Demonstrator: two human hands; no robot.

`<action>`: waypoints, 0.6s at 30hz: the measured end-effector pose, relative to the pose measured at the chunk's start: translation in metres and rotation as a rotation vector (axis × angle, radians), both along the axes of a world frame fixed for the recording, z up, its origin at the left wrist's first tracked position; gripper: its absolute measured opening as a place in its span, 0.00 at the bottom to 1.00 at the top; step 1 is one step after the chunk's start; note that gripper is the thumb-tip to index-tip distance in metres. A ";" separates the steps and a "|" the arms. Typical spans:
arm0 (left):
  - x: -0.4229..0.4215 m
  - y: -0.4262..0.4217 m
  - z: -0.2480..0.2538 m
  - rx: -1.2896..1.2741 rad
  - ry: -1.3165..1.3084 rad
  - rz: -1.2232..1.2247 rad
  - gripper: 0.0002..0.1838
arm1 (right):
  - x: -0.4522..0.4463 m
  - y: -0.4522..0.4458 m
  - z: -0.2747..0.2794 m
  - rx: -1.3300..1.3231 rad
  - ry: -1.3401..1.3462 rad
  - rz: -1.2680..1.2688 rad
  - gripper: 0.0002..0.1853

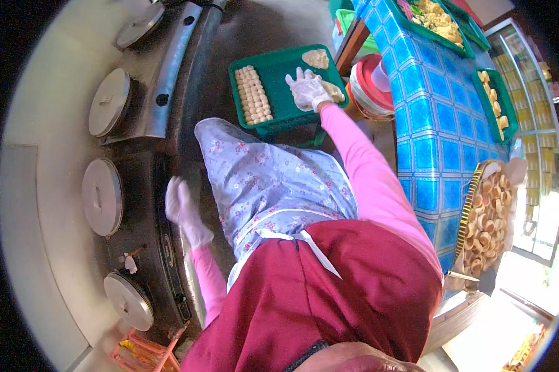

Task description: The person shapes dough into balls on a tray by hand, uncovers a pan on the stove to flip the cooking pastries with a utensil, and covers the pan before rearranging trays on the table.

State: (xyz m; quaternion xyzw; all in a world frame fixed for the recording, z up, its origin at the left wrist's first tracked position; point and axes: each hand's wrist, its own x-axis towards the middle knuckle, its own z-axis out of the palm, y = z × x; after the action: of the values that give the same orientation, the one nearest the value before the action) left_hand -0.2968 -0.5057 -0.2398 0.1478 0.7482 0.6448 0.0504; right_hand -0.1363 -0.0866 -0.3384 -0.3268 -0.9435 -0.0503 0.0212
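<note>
My right hand (307, 90), in a thin white glove, is over the right part of a green tray (286, 102) with its fingers spread. Beside and partly under it is a pale piece of dough (334, 92). Farther up the tray lies another flattened lump of dough (317, 59). Small dough balls (253, 95) stand in tight rows along the tray's left side. My left hand (183, 211), also gloved, is away from the tray at my left side, near the dark stove front. Its fingers extend loosely, and no object shows in it.
Round metal lids (110, 102) line the stove at left. A blue checked table (425, 149) at right bears a basket of brown baked pieces (487, 223), a green tray of rolls (509, 124) and a tray of yellowish filling (438, 25). A red-lidded bucket (372, 87) stands beside the table.
</note>
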 end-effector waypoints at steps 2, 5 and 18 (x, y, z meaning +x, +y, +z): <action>0.020 0.060 0.013 -0.139 0.016 -0.325 0.19 | 0.004 -0.004 0.018 -0.088 -0.137 0.005 0.32; 0.049 0.151 -0.004 -0.226 0.501 -0.762 0.19 | -0.005 0.008 0.020 -0.127 -0.206 0.057 0.22; 0.072 0.274 -0.117 -0.421 0.926 -0.987 0.11 | 0.096 0.034 0.019 -0.263 0.881 -0.172 0.12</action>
State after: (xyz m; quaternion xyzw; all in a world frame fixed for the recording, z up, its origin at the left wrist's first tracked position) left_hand -0.2252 -0.2317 -0.3568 0.7158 0.6471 0.2592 0.0412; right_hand -0.0408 -0.0521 -0.3190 -0.3941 -0.8125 0.2117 0.3738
